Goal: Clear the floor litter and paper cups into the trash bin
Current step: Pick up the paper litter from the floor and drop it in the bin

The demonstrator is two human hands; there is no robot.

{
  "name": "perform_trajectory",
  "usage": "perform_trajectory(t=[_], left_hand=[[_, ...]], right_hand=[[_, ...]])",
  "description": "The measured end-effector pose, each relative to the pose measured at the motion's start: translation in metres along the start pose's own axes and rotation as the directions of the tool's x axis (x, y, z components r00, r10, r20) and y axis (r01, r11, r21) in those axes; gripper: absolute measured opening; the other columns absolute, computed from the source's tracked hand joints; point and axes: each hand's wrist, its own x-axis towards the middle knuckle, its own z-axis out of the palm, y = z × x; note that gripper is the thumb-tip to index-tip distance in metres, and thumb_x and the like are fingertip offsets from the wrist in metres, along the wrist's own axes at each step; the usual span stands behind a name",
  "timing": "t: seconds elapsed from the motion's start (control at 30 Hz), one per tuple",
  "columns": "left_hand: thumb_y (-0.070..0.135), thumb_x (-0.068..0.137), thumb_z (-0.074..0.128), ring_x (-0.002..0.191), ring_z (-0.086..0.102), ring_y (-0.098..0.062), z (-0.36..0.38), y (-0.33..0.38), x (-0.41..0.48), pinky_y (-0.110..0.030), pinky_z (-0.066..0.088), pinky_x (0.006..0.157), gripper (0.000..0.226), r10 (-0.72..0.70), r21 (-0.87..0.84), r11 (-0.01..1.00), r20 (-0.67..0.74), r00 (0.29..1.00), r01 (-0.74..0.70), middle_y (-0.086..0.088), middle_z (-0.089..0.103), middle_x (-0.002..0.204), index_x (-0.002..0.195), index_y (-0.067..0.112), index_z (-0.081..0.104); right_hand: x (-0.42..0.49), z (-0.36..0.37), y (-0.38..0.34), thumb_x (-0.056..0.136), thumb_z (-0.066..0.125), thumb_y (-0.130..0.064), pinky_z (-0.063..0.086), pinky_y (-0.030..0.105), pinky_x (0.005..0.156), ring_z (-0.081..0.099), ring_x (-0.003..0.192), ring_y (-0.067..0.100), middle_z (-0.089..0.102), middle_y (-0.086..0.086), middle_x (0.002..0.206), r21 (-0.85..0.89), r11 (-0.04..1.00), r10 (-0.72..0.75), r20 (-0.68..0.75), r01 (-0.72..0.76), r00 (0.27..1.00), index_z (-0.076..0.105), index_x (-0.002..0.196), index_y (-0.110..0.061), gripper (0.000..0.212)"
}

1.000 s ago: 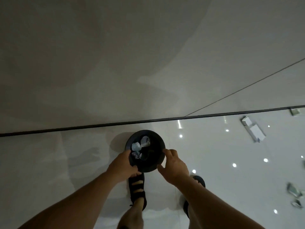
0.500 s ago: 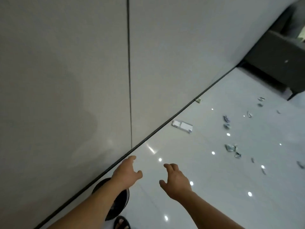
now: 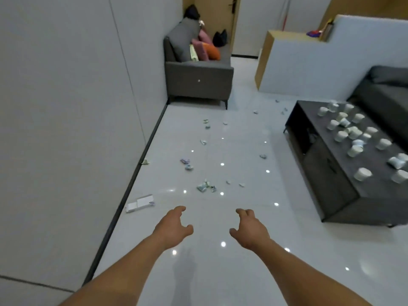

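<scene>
Over the floor (image 3: pixel 242 140), empty hands (image 3: pixel 174 227) (image 3: pixel 249 231) half-open.

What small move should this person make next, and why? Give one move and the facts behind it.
Probably step forward and lower the left hand to the box by the wall. Both hands, the right hand too, are open and empty, and the box is the nearest litter, just ahead of the left hand. The bin is out of view.
</scene>
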Motion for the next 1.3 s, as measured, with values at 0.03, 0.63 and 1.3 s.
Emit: perform_trajectory(t=[0.03, 0.63, 1.3], left_hand=[[0.041, 0.083, 0.065, 0.127, 0.045, -0.017, 0.01, 0.018, 0.008, -0.03, 0.044, 0.1, 0.074, 0.019, 0.018, 1.0, 0.023, 1.0, -0.02, 0.004, 0.037, 0.147, 0.146, 0.028, 0.028], [0.039, 0.083, 0.065, 0.13, 0.043, -0.022, 0.034, 0.174, 0.244, -0.031, 0.041, 0.101, 0.076, 0.101, 0.154, 0.98, 0.172, 0.98, -0.128, -0.001, 0.034, 0.151, 0.147, 0.023, 0.028], [0.038, 0.083, 0.066, 0.124, 0.049, -0.02, 0.079, 0.307, 0.488, -0.025, 0.042, 0.095, 0.074, -0.156, 0.024, 0.988, 0.148, 0.977, 0.154, -0.002, 0.039, 0.147, 0.146, 0.023, 0.03]], right_hand=[[0.004, -0.013, 0.02, 0.091, 0.055, -0.04, 0.048, 0.033, 0.087, 0.055, 0.117, 0.024, 0.028, 0.005, 0.15, 0.008, 1.0, 0.028, -0.016, -0.028, 0.999, 0.024, 0.151, -0.02, 0.07], [0.192, -0.13, 0.147, 0.092, 0.057, -0.04, 0.05, 0.028, 0.076, 0.061, 0.103, 0.021, 0.027, 0.003, 0.151, 0.004, 0.979, 0.205, -0.033, -0.205, 0.978, 0.02, 0.151, -0.024, 0.072], [0.509, -0.241, 0.233, 0.093, 0.056, -0.038, 0.049, 0.031, 0.081, 0.061, 0.105, 0.023, 0.027, 0.005, 0.149, -0.122, 0.992, 0.011, 0.238, 0.019, 0.971, 0.019, 0.152, -0.023, 0.072]])
